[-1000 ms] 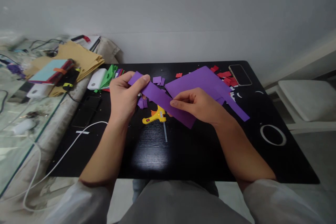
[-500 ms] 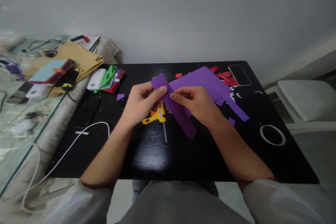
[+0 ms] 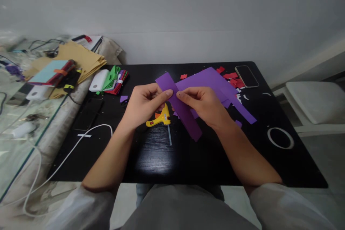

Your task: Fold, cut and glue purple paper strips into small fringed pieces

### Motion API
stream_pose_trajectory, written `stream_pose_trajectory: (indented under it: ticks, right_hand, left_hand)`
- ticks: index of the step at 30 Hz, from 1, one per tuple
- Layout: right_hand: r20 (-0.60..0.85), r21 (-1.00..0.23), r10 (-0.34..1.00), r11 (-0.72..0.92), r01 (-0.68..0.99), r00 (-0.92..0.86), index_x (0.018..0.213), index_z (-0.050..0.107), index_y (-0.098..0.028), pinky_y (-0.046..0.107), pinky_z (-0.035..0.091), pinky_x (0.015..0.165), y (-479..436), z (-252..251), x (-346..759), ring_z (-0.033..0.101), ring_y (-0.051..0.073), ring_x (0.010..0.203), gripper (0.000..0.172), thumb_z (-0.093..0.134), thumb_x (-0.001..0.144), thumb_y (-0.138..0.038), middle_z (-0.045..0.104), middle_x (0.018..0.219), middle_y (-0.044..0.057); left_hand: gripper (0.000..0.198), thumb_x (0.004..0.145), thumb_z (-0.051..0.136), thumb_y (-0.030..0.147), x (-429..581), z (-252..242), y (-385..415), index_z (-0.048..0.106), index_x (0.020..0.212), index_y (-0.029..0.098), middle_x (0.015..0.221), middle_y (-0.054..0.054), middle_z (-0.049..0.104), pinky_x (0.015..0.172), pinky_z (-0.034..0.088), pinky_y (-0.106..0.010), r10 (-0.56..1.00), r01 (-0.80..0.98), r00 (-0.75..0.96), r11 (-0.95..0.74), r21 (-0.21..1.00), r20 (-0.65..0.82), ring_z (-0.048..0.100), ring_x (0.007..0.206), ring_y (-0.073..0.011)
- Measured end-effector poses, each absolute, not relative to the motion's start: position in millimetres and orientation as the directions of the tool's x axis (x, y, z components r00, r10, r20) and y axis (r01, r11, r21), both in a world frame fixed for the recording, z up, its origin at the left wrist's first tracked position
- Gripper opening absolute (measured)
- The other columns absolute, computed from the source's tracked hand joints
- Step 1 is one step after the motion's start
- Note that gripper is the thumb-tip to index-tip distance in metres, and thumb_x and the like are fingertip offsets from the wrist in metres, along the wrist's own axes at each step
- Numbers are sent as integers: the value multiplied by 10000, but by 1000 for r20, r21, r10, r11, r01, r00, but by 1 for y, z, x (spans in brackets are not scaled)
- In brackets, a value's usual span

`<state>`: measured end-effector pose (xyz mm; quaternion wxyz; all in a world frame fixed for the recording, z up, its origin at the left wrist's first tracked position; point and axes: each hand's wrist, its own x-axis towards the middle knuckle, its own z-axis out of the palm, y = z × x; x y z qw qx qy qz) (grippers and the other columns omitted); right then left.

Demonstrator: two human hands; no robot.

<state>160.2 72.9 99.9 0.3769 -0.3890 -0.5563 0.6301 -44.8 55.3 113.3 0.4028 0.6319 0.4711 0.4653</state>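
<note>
A folded strip of purple paper (image 3: 185,116) is held slantwise above the table by both hands. My left hand (image 3: 147,104) pinches its left edge, thumb on top and fingers underneath. From the other side my right hand (image 3: 203,102) grips the right edge between thumb and fingers. Just below my left hand lies a yellow glue gun (image 3: 161,116), with a clear glue stick (image 3: 169,134) sticking out toward me. Larger purple paper (image 3: 208,79) rests on the table behind my right hand, and a narrow purple strip (image 3: 244,111) reaches out to the right.
Red paper scraps (image 3: 233,79) and a phone (image 3: 246,76) sit at the back right of the black table (image 3: 215,161). A white tape ring (image 3: 280,138) lies at the right. Bundled coloured papers (image 3: 115,81) and a white cable (image 3: 72,154) are on the left.
The two layers of the purple strip now line up more closely at the near end. Both hands have stayed almost in place, the right one shifting slightly.
</note>
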Motion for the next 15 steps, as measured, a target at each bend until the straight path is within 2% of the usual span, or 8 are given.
stream_pose_trajectory:
  ticks: [11, 15]
  right_hand:
    - [-48, -998, 942, -34, 49, -333, 894, 847, -221, 291, 569, 624, 72, 104, 159, 727, 192, 702, 371, 874, 793, -577, 817, 826, 36]
    - [-80, -997, 922, -72, 36, -380, 893, 846, -220, 299, 587, 673, 72, 104, 159, 745, 198, 739, 363, 839, 835, -579, 824, 842, 39]
  left_hand:
    - [456, 863, 819, 529, -45, 114, 55, 664, 608, 184, 515, 2, 603, 457, 376, -244, 968, 232, 114, -243, 942, 222, 525, 452, -107]
    - [447, 895, 794, 505, -47, 112, 56, 654, 615, 185, 528, 0, 616, 474, 385, -245, 965, 239, 95, -262, 935, 246, 526, 468, -107]
